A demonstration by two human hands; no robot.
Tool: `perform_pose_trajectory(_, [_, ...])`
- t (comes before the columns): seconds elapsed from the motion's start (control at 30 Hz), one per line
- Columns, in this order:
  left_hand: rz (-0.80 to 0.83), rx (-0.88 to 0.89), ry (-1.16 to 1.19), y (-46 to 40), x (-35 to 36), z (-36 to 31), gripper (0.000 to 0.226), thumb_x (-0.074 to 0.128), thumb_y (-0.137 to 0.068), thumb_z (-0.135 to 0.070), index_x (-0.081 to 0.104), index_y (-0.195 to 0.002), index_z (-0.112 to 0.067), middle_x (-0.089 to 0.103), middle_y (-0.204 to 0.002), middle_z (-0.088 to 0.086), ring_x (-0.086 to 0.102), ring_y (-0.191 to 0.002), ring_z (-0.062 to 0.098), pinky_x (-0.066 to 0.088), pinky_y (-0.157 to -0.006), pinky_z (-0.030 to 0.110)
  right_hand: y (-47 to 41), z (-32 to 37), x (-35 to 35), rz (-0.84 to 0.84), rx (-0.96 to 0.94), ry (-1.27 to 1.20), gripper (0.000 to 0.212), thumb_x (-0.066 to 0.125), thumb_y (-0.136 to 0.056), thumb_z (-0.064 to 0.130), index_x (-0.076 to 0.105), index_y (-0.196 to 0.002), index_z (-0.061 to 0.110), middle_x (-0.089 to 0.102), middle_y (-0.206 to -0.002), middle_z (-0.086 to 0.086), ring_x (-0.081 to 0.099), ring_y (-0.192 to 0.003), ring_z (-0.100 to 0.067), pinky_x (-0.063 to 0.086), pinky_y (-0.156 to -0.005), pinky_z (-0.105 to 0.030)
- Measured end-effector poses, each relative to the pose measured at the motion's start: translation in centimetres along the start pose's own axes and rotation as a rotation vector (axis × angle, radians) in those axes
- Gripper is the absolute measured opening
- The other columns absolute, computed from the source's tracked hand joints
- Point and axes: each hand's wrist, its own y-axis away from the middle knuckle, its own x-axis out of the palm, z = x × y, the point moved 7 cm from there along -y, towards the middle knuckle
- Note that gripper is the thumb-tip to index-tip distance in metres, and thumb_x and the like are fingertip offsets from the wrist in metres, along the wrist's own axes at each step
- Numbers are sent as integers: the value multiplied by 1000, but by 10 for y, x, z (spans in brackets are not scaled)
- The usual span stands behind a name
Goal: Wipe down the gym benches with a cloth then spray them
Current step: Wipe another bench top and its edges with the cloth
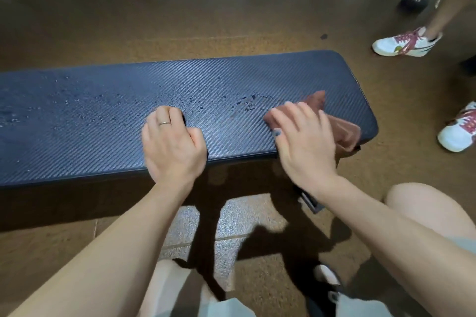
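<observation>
I am crouching beside a dark blue gym bench point(103, 136), its textured pad stretching across in front of me as a kind of tabletop; water droplets point(244, 104) are sitting scattered over its surface, thickest toward the middle and the left end; my left hand point(173, 147) is resting near the front edge of the pad, fingers curled into a loose fist with nothing in it, a ring point(164, 123) showing on one finger; my right hand point(304, 141) is lying flat with fingers spread, pressing down on a reddish-brown cloth point(345, 131) near the right end of the bench; part of the cloth is spilling over the front edge of the pad; the hand is slightly blurred; beyond the right end of the bench, another person's white sneakers point(407, 42) with red laces are standing on the brown floor point(180, 8); a dumbbell point(414, 2) is lying on the floor farther back; my bare knees are showing at the bottom.
</observation>
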Motion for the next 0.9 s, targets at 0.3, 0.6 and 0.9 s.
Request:
perform_pose_trajectory(0.3, [-14,-8,12,1,-3,-1,26,49,-90,-21,57,-110,-8,56,-118,12,50,-107,32,40,-96,46,-47,91,21,122,-498,-144,49,37,-105,38,50,-152,29,43,-161,-3,34,-152,-26,24,-124,-50])
perform_pose_trajectory(0.6, [0,-36,-28,-1,-1,-1,28,45,-87,-21,56,-110,-9,55,-117,10,48,-105,30,38,-91,43,-63,-43,14,169,-200,-62,50,28,-108,39,41,-156,32,36,-166,-2,25,-155,-26,20,-126,-51])
perform_pose_trajectory(0.9, [-19,-44,-40,-1,-2,-3,30,48,-82,-18,57,-109,-7,56,-118,13,49,-106,36,39,-90,48,-143,114,46,209,-512,-130,51,31,-107,40,39,-156,31,30,-168,-3,22,-155,-27,17,-124,-56])
